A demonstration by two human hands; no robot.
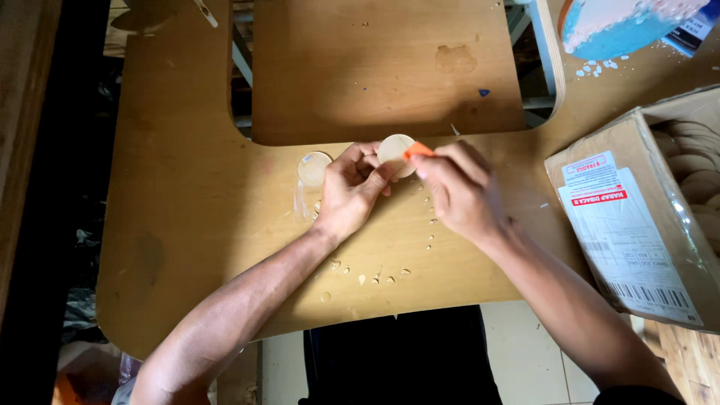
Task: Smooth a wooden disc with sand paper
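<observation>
My left hand (349, 187) pinches a small round pale wooden disc (393, 148) and holds it just above the plywood table (187, 202). My right hand (457, 191) grips a small orange tool (417, 151) whose tip rests against the disc's right edge. A second round disc (313, 168) lies flat on the table to the left of my left hand. Several small pale drops or crumbs (375, 277) dot the table in an arc below my hands.
An open cardboard box (637, 225) with a white label stands at the right, with stacked round discs (694, 169) inside. A blue and pink object (615, 26) lies at the top right. A second plywood board (382, 67) sits in the table's cut-out.
</observation>
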